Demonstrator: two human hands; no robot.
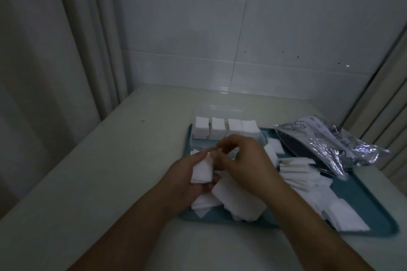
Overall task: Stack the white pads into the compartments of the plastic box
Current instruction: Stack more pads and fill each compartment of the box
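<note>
Left hand (187,174) grips white pads (202,170); right hand (244,160) hides its fingertips, grip unclear.

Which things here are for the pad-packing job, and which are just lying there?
For the job: the small stack of pads in the left hand, the right hand picking at it, loose pads, plastic box.

Just lying there: crinkly foil bag, teal tray.
</note>
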